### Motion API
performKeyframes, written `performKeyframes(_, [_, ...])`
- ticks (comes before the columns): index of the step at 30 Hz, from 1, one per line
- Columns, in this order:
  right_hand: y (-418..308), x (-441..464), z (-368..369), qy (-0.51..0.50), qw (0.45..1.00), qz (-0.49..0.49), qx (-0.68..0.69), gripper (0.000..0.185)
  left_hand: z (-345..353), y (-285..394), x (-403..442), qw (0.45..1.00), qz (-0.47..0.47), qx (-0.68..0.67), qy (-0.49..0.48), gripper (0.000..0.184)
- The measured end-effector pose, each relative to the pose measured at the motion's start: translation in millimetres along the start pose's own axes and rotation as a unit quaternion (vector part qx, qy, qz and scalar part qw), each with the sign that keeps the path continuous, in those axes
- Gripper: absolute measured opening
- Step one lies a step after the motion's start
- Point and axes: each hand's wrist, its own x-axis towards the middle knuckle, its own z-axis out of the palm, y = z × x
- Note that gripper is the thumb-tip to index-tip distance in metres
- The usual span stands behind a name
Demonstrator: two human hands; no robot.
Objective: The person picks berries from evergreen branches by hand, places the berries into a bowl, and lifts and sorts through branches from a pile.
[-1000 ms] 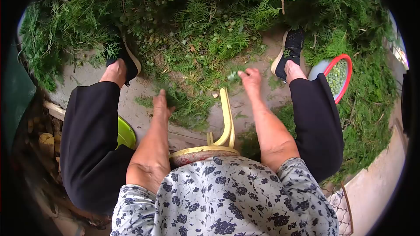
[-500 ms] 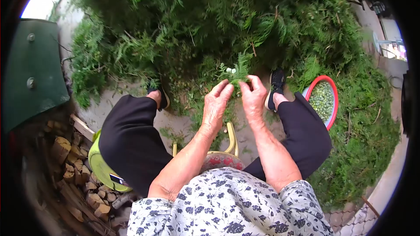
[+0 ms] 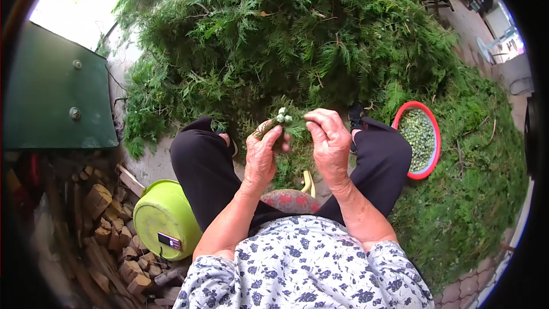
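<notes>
My left hand (image 3: 261,157) is closed round an evergreen sprig (image 3: 296,127) with scale-like green leaves. A small cluster of pale green cones (image 3: 282,115) shows on the sprig, just above the left fingertips. At the sprig's right side is my right hand (image 3: 330,140), its fingers curled and thumb bent in a pinch. Whatever lies between those right fingertips is too small to make out. Beyond both hands rises a large heap of cut evergreen branches (image 3: 274,40).
On my right, a red-rimmed basin (image 3: 437,143) holds many small green cones. An upturned lime-green tub (image 3: 163,209) with a phone (image 3: 169,241) on it stands at my left, beside split firewood (image 3: 117,232). A dark green panel (image 3: 54,91) is farther left. More branches (image 3: 463,217) cover the right ground.
My left hand has moved left and lower with the sprig, and my right hand has drawn apart from it. The cones now show more plainly. The view has shifted, showing more of the tub.
</notes>
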Motion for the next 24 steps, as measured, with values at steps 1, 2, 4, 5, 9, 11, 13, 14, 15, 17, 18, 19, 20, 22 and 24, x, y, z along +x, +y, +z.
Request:
performKeyframes(1, [-5.6, 2.4, -2.6, -0.023, 0.999, -0.034, -0.007, 0.018, -1.1, -0.1, -6.5, 1.0, 0.001, 0.001, -0.004, 0.009])
performKeyframes(2, [-10.5, 0.0, -2.4, -0.07, 0.997, 0.027, 0.028, 0.021, -2.6, -0.2, -13.3, 1.0, 0.002, 0.009, -0.01, 0.008])
performKeyframes(4, [-14.1, -6.2, 2.9, -0.132, 0.986, 0.067, 0.077, 0.028, -3.6, -1.2, -22.2, 0.999, 0.032, 0.021, -0.03, 0.006])
performKeyframes(5, [-10.7, -11.0, 5.1, -0.132, 0.986, 0.066, 0.077, 0.028, -4.9, 0.1, -26.1, 0.999, 0.033, 0.022, -0.031, 0.006])
performKeyframes(9, [-6.6, -27.3, 5.0, -0.176, 0.984, -0.003, 0.034, 0.029, -15.6, 7.3, -46.3, 0.99, 0.023, 0.134, -0.028, 0.007])
performKeyframes(11, [-9.5, -37.7, 4.3, -0.218, 0.927, 0.23, 0.201, 0.023, -24.2, 1.6, -52.8, 0.979, 0.031, 0.201, -0.007, 0.007])
performKeyframes(13, [-1.7, -46.6, 8.2, -0.219, 0.932, 0.212, 0.198, 0.019, -30.3, -3.7, -55.5, 0.974, 0.049, 0.222, -0.003, 0.007])
performKeyframes(14, [-0.5, -48.1, 9.1, -0.234, 0.926, 0.224, 0.196, 0.018, -33.2, -3.7, -56.2, 0.976, 0.026, 0.216, -0.002, 0.006])
performKeyframes(15, [0.1, -48.8, 9.8, -0.248, 0.919, 0.237, 0.195, 0.017, -35.4, -3.4, -56.9, 0.977, 0.003, 0.212, -0.001, 0.006])
performKeyframes(17, [1.7, -46.3, 7.4, -0.266, 0.893, 0.286, 0.222, 0.016, -37.9, -3.9, -58.3, 0.985, -0.024, 0.17, 0.001, 0.005])
performKeyframes(18, [5.1, -46.4, 6.9, -0.251, 0.846, 0.35, 0.315, 0.017, -38.0, -3.3, -57.4, 0.991, -0.049, 0.128, 0.002, 0.004])
performKeyframes(19, [8.8, -47.2, 6.4, -0.232, 0.785, 0.409, 0.404, 0.017, -35.9, -1.4, -57.5, 0.99, -0.051, 0.128, 0.003, 0.004])
performKeyframes(20, [13.4, -48.0, 5.4, -0.24, 0.748, 0.42, 0.454, 0.019, -32.1, 1.1, -58.6, 0.994, -0.075, 0.083, 0.009, 0.004])
performKeyframes(22, [15.3, -50.5, 7.8, -0.235, 0.722, 0.43, 0.489, 0.021, -33.6, -1.8, -57.1, 0.995, -0.098, 0.022, 0.004, 0.005])
performKeyframes(24, [16.3, -51.1, 7.5, -0.23, 0.708, 0.433, 0.508, 0.023, -35.5, -1.1, -56.1, 0.994, -0.094, 0.049, 0.001, 0.006])
